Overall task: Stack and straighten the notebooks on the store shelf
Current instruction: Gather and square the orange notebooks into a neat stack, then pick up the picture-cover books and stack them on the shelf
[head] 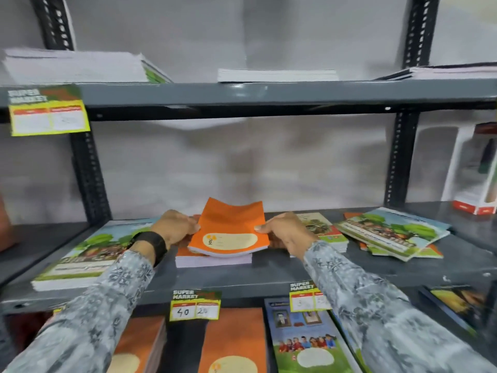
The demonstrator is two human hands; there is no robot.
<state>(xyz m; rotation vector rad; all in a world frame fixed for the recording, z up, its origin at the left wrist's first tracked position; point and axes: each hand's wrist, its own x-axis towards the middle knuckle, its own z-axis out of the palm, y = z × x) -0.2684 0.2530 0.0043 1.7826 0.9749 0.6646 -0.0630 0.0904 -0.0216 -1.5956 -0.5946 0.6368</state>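
On the middle shelf (269, 275), both hands hold an orange notebook bundle (228, 232) above its stack (213, 261). Left hand (174, 227) and right hand (285, 230) pinch opposite side edges. Covers sag centrally: light, floppy; support near lower corners advised.

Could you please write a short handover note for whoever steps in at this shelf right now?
Left hand and right hand: both grip the sides of a bundle of orange notebooks, held bowed just above a small stack on the middle shelf.
Done: tree-cover stack at left looks fairly tidy.
Left: set the bundle down squared on the stack; the fanned-out tree-cover pile at right needs straightening, and so does the pile beside the right hand.
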